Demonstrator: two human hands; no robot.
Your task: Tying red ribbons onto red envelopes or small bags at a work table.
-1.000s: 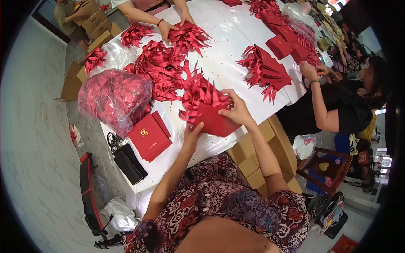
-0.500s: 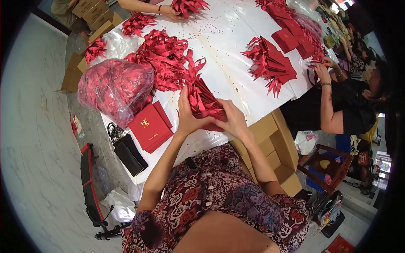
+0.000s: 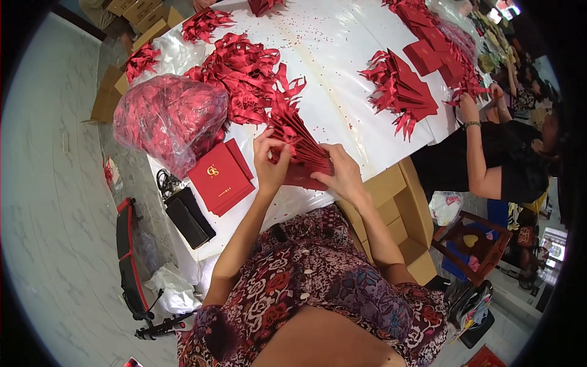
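A fanned stack of red paper bags with ribbon handles [image 3: 301, 176] lies on the white-covered table right in front of me. My left hand [image 3: 272, 164] is at the stack's left edge, fingers curled and thumb and fingertips pinched at the red ribbons; the exact bit between them is hard to make out. My right hand [image 3: 342, 174] grips the stack's right edge, thumb over the front and fingers behind. Left of my left hand lies a flat pile of red bags [image 3: 221, 178] with gold print. Loose red ribbons [image 3: 241, 76] are heaped just beyond the stack.
A clear plastic bag of red ribbons [image 3: 168, 122] and a black wallet-like case [image 3: 191, 217] sit at the left. More fanned red bags [image 3: 406, 92] lie at the right, near a co-worker [image 3: 483, 153] handling ribbons. An open cardboard box [image 3: 397, 211] stands by my right arm.
My left hand has gone from lying along the stack's side to curled fingers pinching at its ribbons. My right hand still holds the stack. At the far edge, another person's arm has drawn back.
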